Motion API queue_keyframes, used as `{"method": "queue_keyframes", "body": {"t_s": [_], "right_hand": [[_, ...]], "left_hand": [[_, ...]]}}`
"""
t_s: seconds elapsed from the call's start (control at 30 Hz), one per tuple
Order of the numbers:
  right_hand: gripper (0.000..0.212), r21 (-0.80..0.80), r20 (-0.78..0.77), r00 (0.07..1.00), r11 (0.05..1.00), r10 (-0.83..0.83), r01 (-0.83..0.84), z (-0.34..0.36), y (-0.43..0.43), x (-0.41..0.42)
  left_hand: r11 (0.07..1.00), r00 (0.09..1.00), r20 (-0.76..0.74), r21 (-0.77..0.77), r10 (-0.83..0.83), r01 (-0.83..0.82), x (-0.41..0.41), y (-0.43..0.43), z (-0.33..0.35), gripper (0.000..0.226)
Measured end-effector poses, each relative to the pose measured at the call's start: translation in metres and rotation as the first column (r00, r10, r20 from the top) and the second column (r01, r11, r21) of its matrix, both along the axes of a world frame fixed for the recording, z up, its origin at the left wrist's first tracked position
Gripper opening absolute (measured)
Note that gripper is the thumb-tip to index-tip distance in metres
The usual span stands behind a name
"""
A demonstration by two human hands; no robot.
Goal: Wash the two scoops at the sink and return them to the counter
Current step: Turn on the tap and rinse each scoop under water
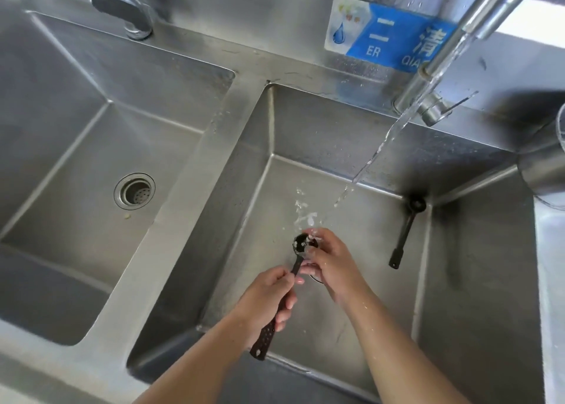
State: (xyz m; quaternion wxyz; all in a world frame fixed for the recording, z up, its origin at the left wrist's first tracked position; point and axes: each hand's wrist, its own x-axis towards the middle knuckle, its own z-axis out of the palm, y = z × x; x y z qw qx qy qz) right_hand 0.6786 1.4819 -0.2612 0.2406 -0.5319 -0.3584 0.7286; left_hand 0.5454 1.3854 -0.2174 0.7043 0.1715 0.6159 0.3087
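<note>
Setting: stainless steel sink unit point(195, 174) with two basins side by side, seen from above; steel splashback behind.
Left basin point(76, 159): round drain strainer point(134, 189) set in its floor; a small pale speck lies just in front of the strainer.
Left tap point(128, 12): stands on the rear ledge behind the left basin, with a dark lever.
Left hand point(266, 299): clenched round the handle of the held scoop point(299, 246), low over the right basin point(336, 134); the perforated handle end sticks out below the hand.
Held scoop: dark, long-handled, bowl pointing away from the person, under the falling water, above the middle of the right basin.
Right hand point(330, 260): fingers and thumb bent round the bowl of the held scoop, pinching it; wet.
Sign point(388, 34): blue and white plate on the splashback, with a water-drop picture and lettering.
Water stream point(382, 147): runs from the right tap point(489, 12) down onto the scoop bowl, splashing there.
Second scoop point(405, 232): dark, lies untouched on the right basin floor, bowl in the far right corner, well apart from both hands.
Steel container point(547, 171): at the right edge, only partly in view.
</note>
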Motion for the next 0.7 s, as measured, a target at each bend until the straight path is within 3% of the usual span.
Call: {"method": "queue_keyframes", "body": {"t_s": [0.1, 0.2, 0.3, 0.4, 0.5, 0.57, 0.63, 0.7], "right_hand": [[0.028, 0.023, 0.057, 0.998, 0.999, 0.022, -0.023, 0.002, 0.002, -0.005], [0.005, 0.114, 0.195, 0.98, 0.991, 0.041, -0.064, 0.004, 0.009, -0.013], [0.019, 0.281, 0.412, 0.911, 0.95, 0.009, -0.136, 0.001, 0.012, -0.017], [0.017, 0.329, 0.534, 0.844, 0.932, -0.053, -0.15, -0.005, 0.001, -0.022], [0.011, 0.15, 0.363, 0.93, 0.989, -0.053, -0.002, -0.002, -0.01, -0.026], [0.015, 0.083, 0.278, 0.961, 0.996, -0.003, -0.021, 0.0, -0.008, -0.021], [0.028, 0.11, 0.287, 0.954, 0.986, 0.086, -0.122, 0.003, 0.0, -0.009], [0.034, 0.193, 0.427, 0.891, 0.946, 0.156, -0.259, 0.004, 0.01, 0.0]], "left_hand": [[0.999, 0.998, -0.049, 0.029, -0.04, 0.042, -0.002, 0.003, -0.004, 0.026], [0.998, 0.999, -0.034, 0.055, -0.016, 0.018, -0.006, 0.003, -0.005, 0.028], [0.997, 0.999, -0.023, 0.08, 0.022, -0.02, -0.009, 0.003, -0.006, 0.028], [0.996, 0.999, -0.015, 0.082, 0.03, -0.028, -0.008, 0.002, -0.01, 0.027], [0.999, 1.0, -0.027, 0.047, 0.014, -0.013, -0.007, 0.002, -0.014, 0.029], [1.0, 1.0, -0.003, 0.013, 0.005, -0.005, -0.009, 0.0, -0.017, 0.03], [1.0, 0.999, 0.05, 0.012, -0.007, 0.007, -0.01, -0.002, -0.019, 0.03], [1.0, 0.998, 0.067, 0.022, -0.004, 0.003, -0.009, -0.003, -0.019, 0.031]]}}
